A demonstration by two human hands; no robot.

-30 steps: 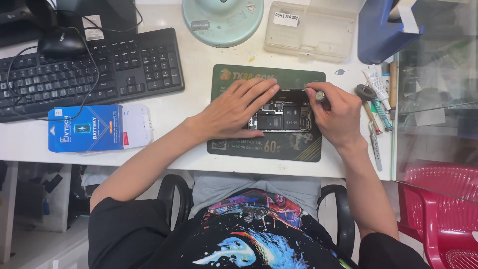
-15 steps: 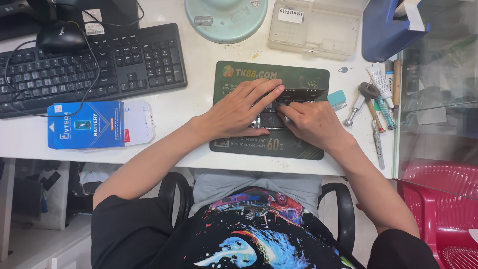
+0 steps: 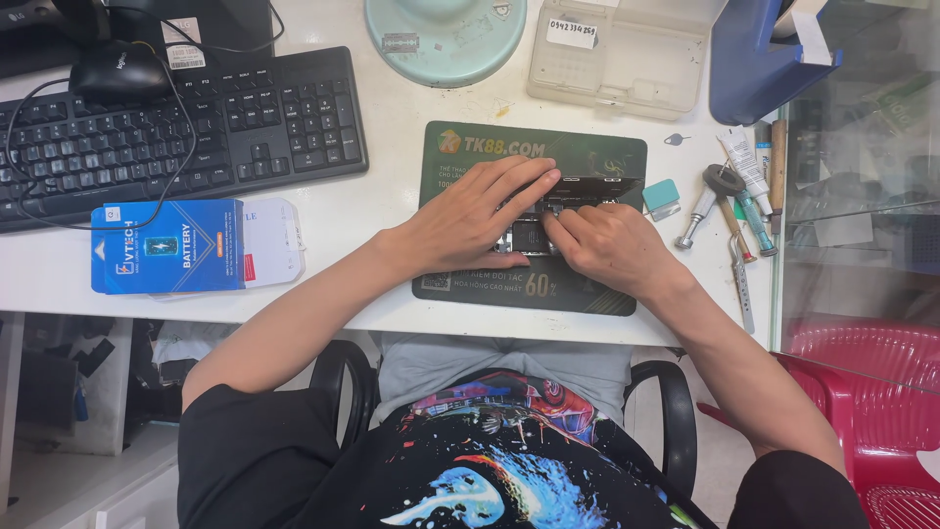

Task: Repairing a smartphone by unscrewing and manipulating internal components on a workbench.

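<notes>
both hands rest mid-frame on an opened phone (image 3: 573, 201) – left hand (image 3: 470, 220) flat, fingers spread; right hand (image 3: 607, 245) curled, its grip unclear.

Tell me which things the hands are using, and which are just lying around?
In use: left hand and right hand on the opened phone, green mat.
Lying about: keyboard, mouse, blue box, tools, clear case.

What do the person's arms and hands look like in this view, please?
Both arms are bare from the short black sleeves down. The left hand and right hand are uncovered: no gloves, and no rings, watch or bracelets show. The black shirt carries a bright multicoloured print on its front.
</notes>
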